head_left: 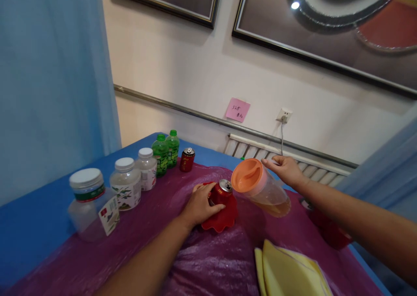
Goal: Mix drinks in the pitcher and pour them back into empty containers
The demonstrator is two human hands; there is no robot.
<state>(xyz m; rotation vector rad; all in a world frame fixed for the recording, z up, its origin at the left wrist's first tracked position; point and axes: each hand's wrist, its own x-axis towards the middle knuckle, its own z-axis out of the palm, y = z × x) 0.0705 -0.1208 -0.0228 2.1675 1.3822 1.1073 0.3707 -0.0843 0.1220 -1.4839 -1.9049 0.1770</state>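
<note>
My left hand (202, 205) is wrapped around an opened red drink can (222, 194). The can stands on a red dish with a wavy rim (219, 225). To the right, my right hand (286, 171) holds a clear plastic pitcher (270, 196) with an orange lid (248, 175). The pitcher is tilted left, its lid close beside the can's top, and some light brown liquid lies low inside it. My right thumb rests near the lid; the other fingers are partly hidden behind the pitcher. No stream of liquid shows between pitcher and can.
Left stand a large white-lidded jar (87, 205), two smaller white-lidded jars (126, 185), two green bottles (160, 155) and another red can (187, 160). A folded yellow cloth (289, 270) lies at front right. Red objects sit partly behind my right forearm. Purple plastic sheeting (156, 226) covers the table.
</note>
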